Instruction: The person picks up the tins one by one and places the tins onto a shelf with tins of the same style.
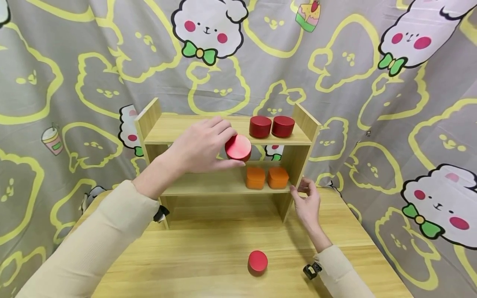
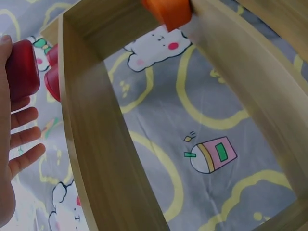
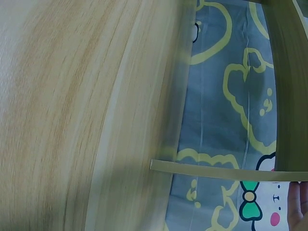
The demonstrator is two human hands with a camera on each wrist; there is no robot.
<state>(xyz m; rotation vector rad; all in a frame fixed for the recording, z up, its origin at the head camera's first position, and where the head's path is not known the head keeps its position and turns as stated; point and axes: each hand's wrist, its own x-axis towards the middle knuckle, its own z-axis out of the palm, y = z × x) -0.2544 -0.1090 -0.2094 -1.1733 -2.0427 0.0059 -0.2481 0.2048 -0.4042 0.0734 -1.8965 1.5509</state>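
My left hand (image 1: pixel 205 145) pinches a red round tin (image 1: pixel 238 147) between thumb and fingers, in front of the upper board of a wooden shelf (image 1: pixel 208 129). In the left wrist view this tin (image 2: pixel 23 70) is beside the shelf's top edge. Two darker red tins (image 1: pixel 260 126) stand side by side at the right of the upper board. Below them, two orange square tins (image 1: pixel 255 178) sit on the lower board. At the shelf's right side panel, my right hand (image 1: pixel 307 203) holds the edge, thumb toward the front; only its fingertips (image 3: pixel 294 204) show in the right wrist view.
Another red round tin (image 1: pixel 257 263) is on the wooden table (image 1: pixel 193 256) in front of the shelf. A grey curtain (image 1: pixel 335 49) with cartoon animals hangs close behind and along the sides. The shelf's side panels rise above its upper board.
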